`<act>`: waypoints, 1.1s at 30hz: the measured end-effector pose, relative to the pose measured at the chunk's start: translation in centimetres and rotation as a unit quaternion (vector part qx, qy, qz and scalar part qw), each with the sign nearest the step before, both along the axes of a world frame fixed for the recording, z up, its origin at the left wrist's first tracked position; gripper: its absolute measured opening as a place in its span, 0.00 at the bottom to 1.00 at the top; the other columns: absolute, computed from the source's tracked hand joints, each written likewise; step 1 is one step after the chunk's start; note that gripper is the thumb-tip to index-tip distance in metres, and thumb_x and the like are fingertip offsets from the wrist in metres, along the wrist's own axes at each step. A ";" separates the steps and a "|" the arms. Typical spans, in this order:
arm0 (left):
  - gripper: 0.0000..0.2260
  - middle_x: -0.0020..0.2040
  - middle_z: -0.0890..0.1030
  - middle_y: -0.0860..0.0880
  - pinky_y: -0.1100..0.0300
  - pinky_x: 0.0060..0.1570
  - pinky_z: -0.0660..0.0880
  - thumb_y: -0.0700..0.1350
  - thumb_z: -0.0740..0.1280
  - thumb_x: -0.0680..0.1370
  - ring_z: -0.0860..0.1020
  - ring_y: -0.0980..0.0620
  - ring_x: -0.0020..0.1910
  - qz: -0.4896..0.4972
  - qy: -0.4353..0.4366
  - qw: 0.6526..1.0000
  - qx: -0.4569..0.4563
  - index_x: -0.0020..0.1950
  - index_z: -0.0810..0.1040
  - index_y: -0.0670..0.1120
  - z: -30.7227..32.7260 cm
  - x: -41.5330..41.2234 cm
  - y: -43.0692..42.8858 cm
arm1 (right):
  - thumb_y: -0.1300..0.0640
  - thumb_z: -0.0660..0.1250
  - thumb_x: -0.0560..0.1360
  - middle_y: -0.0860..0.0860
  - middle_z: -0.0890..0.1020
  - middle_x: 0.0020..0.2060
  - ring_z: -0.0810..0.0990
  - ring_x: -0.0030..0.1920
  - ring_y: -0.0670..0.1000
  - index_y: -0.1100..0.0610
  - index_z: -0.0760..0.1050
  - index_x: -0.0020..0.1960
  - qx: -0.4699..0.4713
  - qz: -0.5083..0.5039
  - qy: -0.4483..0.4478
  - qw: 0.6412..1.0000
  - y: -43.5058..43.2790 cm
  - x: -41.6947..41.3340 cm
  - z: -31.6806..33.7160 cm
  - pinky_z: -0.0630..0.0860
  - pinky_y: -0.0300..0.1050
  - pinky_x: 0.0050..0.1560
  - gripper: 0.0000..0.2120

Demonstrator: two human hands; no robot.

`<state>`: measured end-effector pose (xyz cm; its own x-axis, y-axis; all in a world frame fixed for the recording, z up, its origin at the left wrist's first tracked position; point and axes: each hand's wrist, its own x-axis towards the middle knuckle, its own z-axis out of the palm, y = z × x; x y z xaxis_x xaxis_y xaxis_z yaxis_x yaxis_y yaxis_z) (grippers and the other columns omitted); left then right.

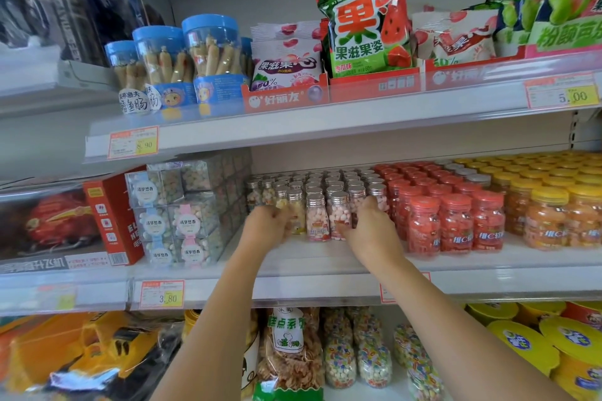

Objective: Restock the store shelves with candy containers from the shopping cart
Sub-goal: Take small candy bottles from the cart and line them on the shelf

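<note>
1. Position. I have both hands at the front edge of the middle shelf (pixel 325 259), at 12 o'clock from the camera. They bracket the front row of the silver-capped bottles (pixel 317 216). The left hand (pixel 268 223) is at the row's 9 o'clock end and the right hand (pixel 373 231) at its 3 o'clock end.

2. Grip. The left hand's fingers are curled round the end bottle (pixel 298 221), which stands upright. The right hand's fingers lie across the lower front of a pink-filled bottle (pixel 338 216) with the thumb raised. I cannot tell whether it clamps or only presses.

3. Purpose, as I judge it. One hand on each flank squares the row and closes gaps, so the new stock sits flush with the ranks behind it. The block is confined between the clear cube boxes (pixel 172 221) at 9 o'clock and the red-capped jars (pixel 456 221) at 3 o'clock.

4. Appearance. The bottles are small, narrow and transparent, with bright metal screw caps. They hold small pale pellets: pink and white in most, yellowish in the one my left hand holds. A printed band runs round each base. The shopping cart is out of view.
</note>
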<state>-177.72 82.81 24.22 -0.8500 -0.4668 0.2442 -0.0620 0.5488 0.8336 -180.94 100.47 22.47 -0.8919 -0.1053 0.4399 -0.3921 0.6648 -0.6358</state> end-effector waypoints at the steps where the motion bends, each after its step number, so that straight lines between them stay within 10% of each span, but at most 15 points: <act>1: 0.15 0.35 0.78 0.43 0.56 0.38 0.71 0.47 0.64 0.79 0.74 0.47 0.34 0.038 0.021 0.999 0.003 0.34 0.74 0.42 0.2 -0.1 -1.1 | 0.49 0.68 0.76 0.47 0.75 0.36 0.79 0.38 0.52 0.60 0.64 0.63 0.004 -0.002 0.013 1.000 0.1 0.1 -0.1 0.69 0.41 0.29 0.23; 4: 0.03 0.40 0.78 0.42 0.60 0.40 0.69 0.40 0.67 0.76 0.73 0.47 0.39 0.045 0.008 0.999 -0.018 0.41 0.77 0.44 0.9 -0.4 -2.9 | 0.47 0.64 0.78 0.46 0.71 0.31 0.72 0.32 0.49 0.60 0.68 0.55 0.025 0.000 0.059 0.998 0.2 0.4 -0.2 0.61 0.40 0.24 0.16; 8: 0.20 0.55 0.81 0.43 0.60 0.48 0.71 0.36 0.73 0.70 0.78 0.45 0.51 -0.021 -0.017 1.000 0.005 0.61 0.76 0.43 1.5 -2.0 -3.5 | 0.46 0.60 0.79 0.47 0.71 0.31 0.73 0.33 0.50 0.58 0.68 0.50 0.060 0.009 0.090 0.994 0.2 0.9 -0.1 0.59 0.40 0.24 0.14; 13: 0.11 0.51 0.81 0.45 0.58 0.53 0.73 0.38 0.73 0.70 0.77 0.48 0.50 -0.029 -0.051 0.997 -0.048 0.51 0.80 0.43 0.9 -3.3 -4.0 | 0.45 0.59 0.79 0.47 0.72 0.31 0.72 0.32 0.49 0.57 0.67 0.49 0.091 0.024 0.110 0.989 0.2 0.7 -0.3 0.59 0.39 0.24 0.14; 33: 0.18 0.59 0.79 0.46 0.62 0.55 0.68 0.42 0.71 0.74 0.76 0.49 0.54 -0.045 -0.093 0.988 -0.113 0.63 0.75 0.42 0.2 -4.1 -5.9 | 0.45 0.58 0.80 0.46 0.69 0.30 0.70 0.32 0.49 0.58 0.70 0.51 0.087 0.031 0.108 0.990 0.1 0.6 -0.4 0.58 0.39 0.24 0.15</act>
<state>-181.87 76.95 24.40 -0.9252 -0.3395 0.1693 -0.1455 0.7296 0.6682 -180.32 100.57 22.06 -0.7679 -0.2481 0.5905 -0.5505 0.7270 -0.4104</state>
